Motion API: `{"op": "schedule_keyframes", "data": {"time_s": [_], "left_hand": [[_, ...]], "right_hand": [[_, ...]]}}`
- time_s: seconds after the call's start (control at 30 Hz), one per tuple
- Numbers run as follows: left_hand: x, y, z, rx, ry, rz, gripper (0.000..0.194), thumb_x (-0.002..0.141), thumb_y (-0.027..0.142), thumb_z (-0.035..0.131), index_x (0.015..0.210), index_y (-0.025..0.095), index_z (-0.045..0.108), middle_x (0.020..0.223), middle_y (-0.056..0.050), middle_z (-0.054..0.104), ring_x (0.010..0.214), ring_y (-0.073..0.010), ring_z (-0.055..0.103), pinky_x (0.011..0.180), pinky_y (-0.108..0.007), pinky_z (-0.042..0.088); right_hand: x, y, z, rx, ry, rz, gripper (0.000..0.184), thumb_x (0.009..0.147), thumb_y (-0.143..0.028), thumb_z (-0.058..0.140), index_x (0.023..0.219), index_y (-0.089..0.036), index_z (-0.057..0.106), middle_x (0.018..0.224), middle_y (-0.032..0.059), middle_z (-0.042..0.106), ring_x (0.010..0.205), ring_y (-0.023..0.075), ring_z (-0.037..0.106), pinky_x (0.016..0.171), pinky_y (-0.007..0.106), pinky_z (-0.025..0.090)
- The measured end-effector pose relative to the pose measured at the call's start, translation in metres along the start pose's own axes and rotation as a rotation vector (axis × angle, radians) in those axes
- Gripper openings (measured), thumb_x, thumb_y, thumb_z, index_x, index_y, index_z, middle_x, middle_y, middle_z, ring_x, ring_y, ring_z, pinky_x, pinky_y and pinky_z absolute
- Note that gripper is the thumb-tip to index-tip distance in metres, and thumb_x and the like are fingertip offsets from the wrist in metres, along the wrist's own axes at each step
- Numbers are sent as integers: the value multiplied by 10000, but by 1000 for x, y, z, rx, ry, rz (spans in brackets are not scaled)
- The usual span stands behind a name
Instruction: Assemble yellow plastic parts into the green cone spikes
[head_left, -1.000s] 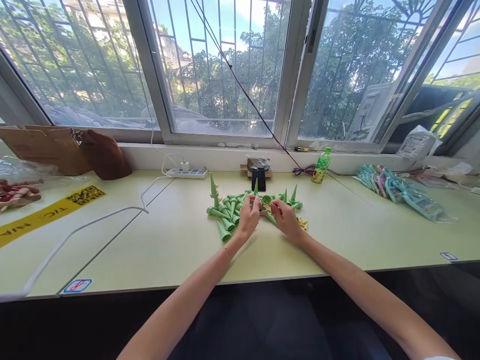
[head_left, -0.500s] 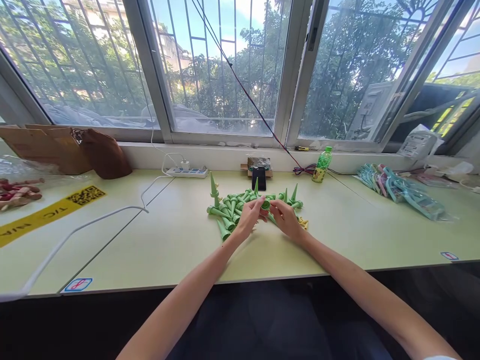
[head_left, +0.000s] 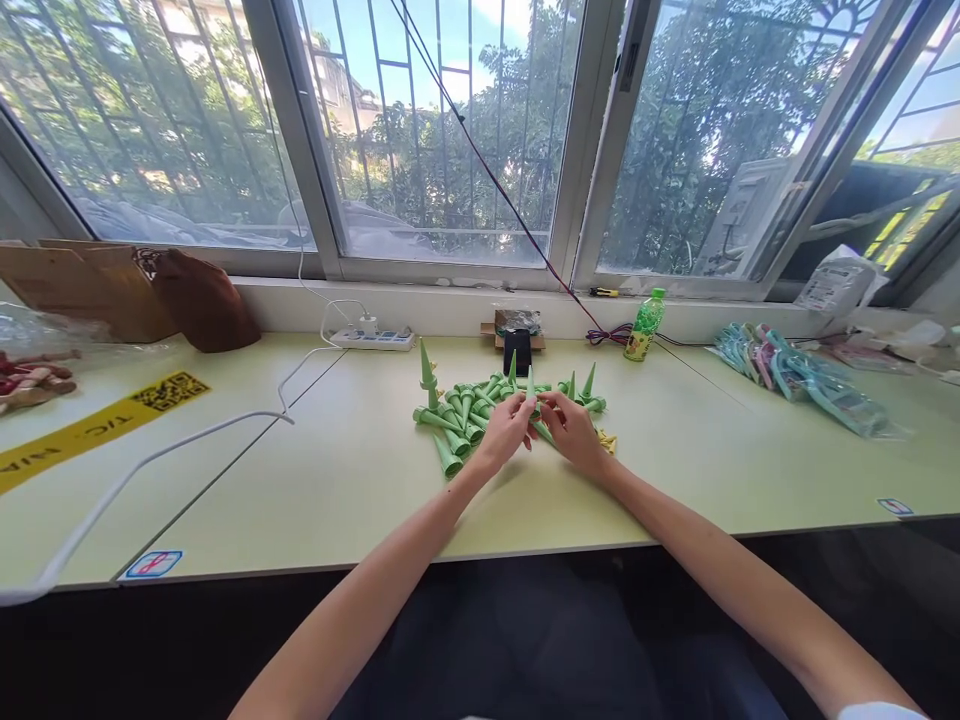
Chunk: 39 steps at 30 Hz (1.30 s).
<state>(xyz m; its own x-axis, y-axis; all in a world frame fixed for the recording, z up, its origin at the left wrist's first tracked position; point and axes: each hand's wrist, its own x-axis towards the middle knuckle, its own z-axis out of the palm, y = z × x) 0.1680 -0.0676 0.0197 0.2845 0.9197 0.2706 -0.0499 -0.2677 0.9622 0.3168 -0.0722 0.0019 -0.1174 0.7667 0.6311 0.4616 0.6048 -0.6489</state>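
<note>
Between my two hands a green plastic cone (head_left: 531, 383) points upward, its lower end partly covered by fingers. My left hand (head_left: 508, 432) is closed round its left side. From the right, the fingers of my right hand (head_left: 568, 427) pinch it near its base. Several more green cones (head_left: 452, 462) lie in a heap beside and behind my left hand, some with their round mouths facing me. A few cones stand upright, such as the tall stacked one (head_left: 427, 375) at the left. Small yellow pieces (head_left: 607, 441) lie just right of my right hand.
A black phone (head_left: 517, 352) leans against a small cardboard box behind the heap. A green-capped bottle (head_left: 644, 326) stands at the back right. Bagged pastel items (head_left: 802, 380) lie further right. A power strip (head_left: 373, 340) with a white cable (head_left: 172, 448) is at the left.
The green cone in my hands has turned from its open round mouth showing toward me to its tip pointing up. My hands have stayed close together in nearly the same place.
</note>
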Motion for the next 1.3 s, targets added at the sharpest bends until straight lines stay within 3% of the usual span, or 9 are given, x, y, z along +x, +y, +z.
{"op": "schedule_keyframes", "data": {"time_s": [0.13, 0.27, 0.47, 0.7, 0.93, 1.13, 1.3], "left_hand": [[0, -3, -1, 150, 43, 69, 338, 902, 498, 499, 804, 176, 529, 585, 33, 501, 437, -93, 506, 387, -200, 393], [-1, 0, -3, 294, 90, 139, 344, 904, 464, 501, 695, 191, 503, 486, 51, 432, 413, -91, 430, 426, -217, 355], [-2, 2, -3, 336, 116, 177, 344, 891, 460, 518, 679, 189, 529, 543, 27, 485, 498, -111, 467, 474, -226, 356], [0, -1, -2, 311, 135, 163, 300, 882, 461, 544, 842, 172, 613, 669, -3, 580, 539, -114, 505, 488, -226, 371], [3, -8, -3, 314, 165, 168, 306, 894, 458, 536, 831, 170, 619, 727, -27, 612, 568, -122, 538, 492, -224, 399], [2, -8, -5, 325, 142, 169, 277, 892, 427, 549, 833, 170, 636, 761, -39, 641, 565, -121, 563, 476, -213, 416], [-1, -4, -5, 299, 98, 140, 260, 889, 403, 538, 922, 162, 631, 784, -24, 632, 482, -83, 528, 425, -196, 382]], "right_hand": [[0, 1, 1, -10, 15, 8, 261, 973, -384, 469, 1055, -177, 605, 781, 40, 643, 613, 159, 577, 580, 270, 435], [0, 3, 1, -13, 16, 6, 279, 973, -398, 474, 1076, -178, 612, 773, 37, 632, 626, 164, 576, 575, 267, 429], [0, 4, 1, -8, 25, 6, 289, 969, -411, 486, 1088, -180, 612, 803, 48, 646, 642, 169, 592, 569, 266, 433], [1, 3, 0, -4, 26, 18, 280, 965, -388, 492, 1097, -176, 620, 832, 63, 664, 669, 181, 615, 600, 279, 461], [3, 5, 0, -10, 20, -20, 281, 952, -354, 500, 1123, -174, 631, 949, 103, 703, 758, 203, 648, 674, 310, 500], [2, 10, 0, -8, 28, -23, 248, 946, -338, 502, 1080, -178, 637, 936, 99, 712, 792, 211, 660, 687, 310, 500], [2, 9, -2, -45, 15, -20, 241, 958, -354, 490, 1005, -175, 643, 822, 69, 688, 699, 187, 615, 646, 289, 462]]}}
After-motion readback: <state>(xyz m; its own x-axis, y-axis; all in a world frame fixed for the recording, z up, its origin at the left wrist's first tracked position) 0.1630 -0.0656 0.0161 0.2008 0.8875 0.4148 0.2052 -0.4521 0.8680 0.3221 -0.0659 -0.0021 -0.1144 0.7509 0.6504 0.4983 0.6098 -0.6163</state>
